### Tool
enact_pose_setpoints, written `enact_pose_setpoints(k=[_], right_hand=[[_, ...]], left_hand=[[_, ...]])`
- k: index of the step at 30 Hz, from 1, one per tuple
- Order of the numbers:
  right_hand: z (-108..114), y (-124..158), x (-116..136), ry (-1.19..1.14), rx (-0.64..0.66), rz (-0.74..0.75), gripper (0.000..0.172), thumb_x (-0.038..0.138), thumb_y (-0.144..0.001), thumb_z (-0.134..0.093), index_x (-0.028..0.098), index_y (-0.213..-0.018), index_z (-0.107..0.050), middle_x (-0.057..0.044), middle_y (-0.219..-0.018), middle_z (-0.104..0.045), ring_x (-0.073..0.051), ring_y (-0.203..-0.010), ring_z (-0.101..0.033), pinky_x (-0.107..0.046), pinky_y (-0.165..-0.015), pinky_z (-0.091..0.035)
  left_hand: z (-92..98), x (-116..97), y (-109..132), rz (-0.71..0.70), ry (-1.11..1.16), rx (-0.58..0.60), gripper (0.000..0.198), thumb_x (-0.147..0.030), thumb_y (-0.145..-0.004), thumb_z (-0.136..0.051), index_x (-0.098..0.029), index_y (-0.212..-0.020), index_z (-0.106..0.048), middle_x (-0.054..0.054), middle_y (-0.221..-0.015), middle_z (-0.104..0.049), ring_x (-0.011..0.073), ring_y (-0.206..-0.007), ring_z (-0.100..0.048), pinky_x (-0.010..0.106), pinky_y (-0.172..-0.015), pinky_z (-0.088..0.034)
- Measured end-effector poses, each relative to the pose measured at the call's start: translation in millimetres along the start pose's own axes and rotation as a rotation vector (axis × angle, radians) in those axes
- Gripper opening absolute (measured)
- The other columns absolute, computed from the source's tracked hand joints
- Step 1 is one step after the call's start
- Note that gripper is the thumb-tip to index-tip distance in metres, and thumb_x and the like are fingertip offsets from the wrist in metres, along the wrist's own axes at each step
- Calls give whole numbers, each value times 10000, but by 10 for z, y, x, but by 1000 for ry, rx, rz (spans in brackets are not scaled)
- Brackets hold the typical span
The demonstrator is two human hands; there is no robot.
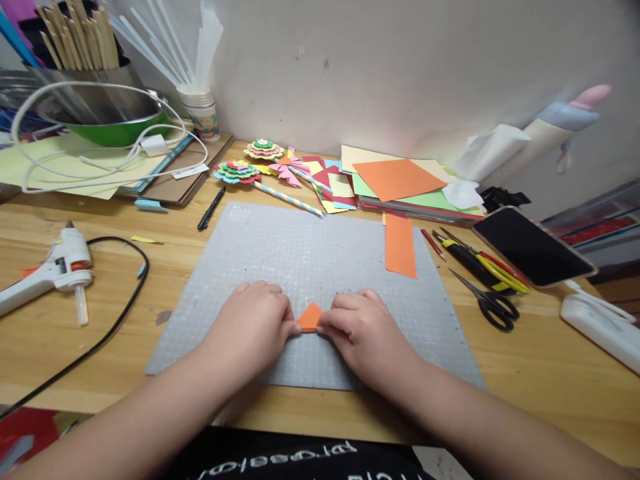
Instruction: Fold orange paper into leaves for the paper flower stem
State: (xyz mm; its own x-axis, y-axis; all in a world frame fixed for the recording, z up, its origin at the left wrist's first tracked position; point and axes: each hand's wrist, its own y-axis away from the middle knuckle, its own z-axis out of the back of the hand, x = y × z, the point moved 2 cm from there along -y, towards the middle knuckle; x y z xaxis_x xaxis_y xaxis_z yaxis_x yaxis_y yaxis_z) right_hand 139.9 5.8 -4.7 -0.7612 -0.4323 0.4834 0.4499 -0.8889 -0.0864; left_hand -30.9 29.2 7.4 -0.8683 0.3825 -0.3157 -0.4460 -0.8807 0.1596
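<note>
head view: folded orange paper (311, 316) is finger-pinched at its ends by left hand (257, 319) and right hand (367, 330), over grey mat (310, 253).

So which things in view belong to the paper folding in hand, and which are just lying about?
In use:
- folded orange paper, held
- gray mat beneath it

Apparently lying about:
- orange strip, perhaps spare
- glue gun
- black pen
- black-handled scissors
- phone
- paper flowers
</note>
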Motion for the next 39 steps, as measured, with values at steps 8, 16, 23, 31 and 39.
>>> enact_pose_setpoints(k=[8, 16, 23, 31, 39], right_hand=[[41, -191, -188, -275, 212, -202, 85, 199, -742, -714, 210, -661, -693, 22, -704, -629, -113, -670, -549, -264, -644, -365], [3, -278, -252, -326, 264, -180, 89, 161, -708, -717, 203, -648, -668, 22, -703, -633, -121, -666, -547, -241, -606, -379], [59, -267, -182, -237, 264, -138, 141, 184, -750, -674, 191, -634, -593, 44, -635, -616, -100, -597, -508, -233, -578, -339], [93, -230, -87, -90, 241, -111, 183, 226, -794, -661, 188, -650, -555, 51, -627, -605, -100, -580, -494, -255, -598, -312], [-83, 244, 191, 441, -48, 170, 298, 136, -821, -539, 142, -1110, -613, -70, -877, -638, -217, -763, -490, -355, -689, -286]], left_hand=[[97, 46, -111, 57, 91, 116, 199, -370, -726, -654, -200, -632, -612, 10, -691, -645, 186, -660, -530, 309, -621, -303], [115, 29, -147, -16, 30, 150, 138, -319, -762, -628, -206, -684, -636, 9, -702, -664, 195, -690, -558, 333, -663, -312], [-84, -218, 172, -360, -271, -171, 97, -134, -810, -539, -174, -765, -616, 27, -779, -615, 208, -776, -526, 352, -704, -349], [-320, -228, 326, -388, -411, -326, 221, -144, -818, -502, -125, -998, -628, 69, -935, -614, 228, -852, -501, 358, -703, -353], [-370, -261, 372, -459, -456, -399, 291, -108, -810, -459, -69, -1022, -653, 82, -1005, -653, 217, -932, -501, 349, -737, -351]])
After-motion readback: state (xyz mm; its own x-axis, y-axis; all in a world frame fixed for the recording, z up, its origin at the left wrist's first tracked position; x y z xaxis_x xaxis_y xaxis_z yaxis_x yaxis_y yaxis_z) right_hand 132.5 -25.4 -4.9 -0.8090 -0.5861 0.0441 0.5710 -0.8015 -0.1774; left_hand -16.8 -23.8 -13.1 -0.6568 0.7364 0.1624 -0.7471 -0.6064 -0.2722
